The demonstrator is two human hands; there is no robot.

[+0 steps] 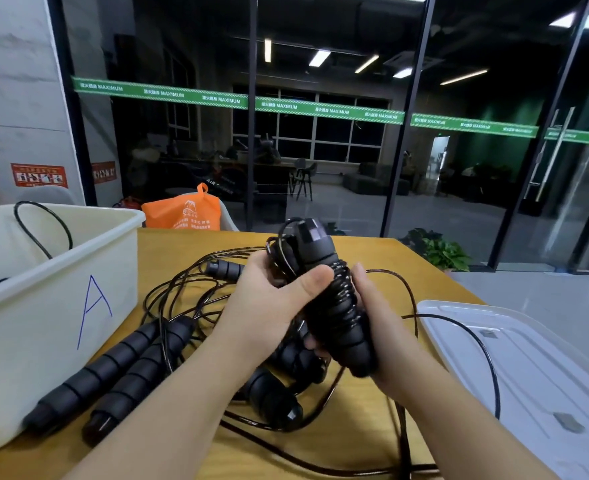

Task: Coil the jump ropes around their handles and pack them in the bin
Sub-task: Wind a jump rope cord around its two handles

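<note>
Above the middle of the table, both hands hold a pair of black jump rope handles [334, 306] with black cord coiled around them. My left hand [269, 303] grips the upper part, thumb pressed across the coil. My right hand [372, 327] grips the bundle from the right and underneath. Loose cord [487, 355] trails off to the right. Two more black handles [113, 372] lie side by side at the left, beside the white bin [88, 271] marked "A". Another handle [272, 400] lies under my wrists, and one [223, 270] lies farther back amid tangled cord.
A black cord loop [43, 226] sticks up out of the bin. A white bin lid [528, 375] lies flat at the right. An orange bag [182, 213] sits behind the table's far edge. Glass walls stand behind.
</note>
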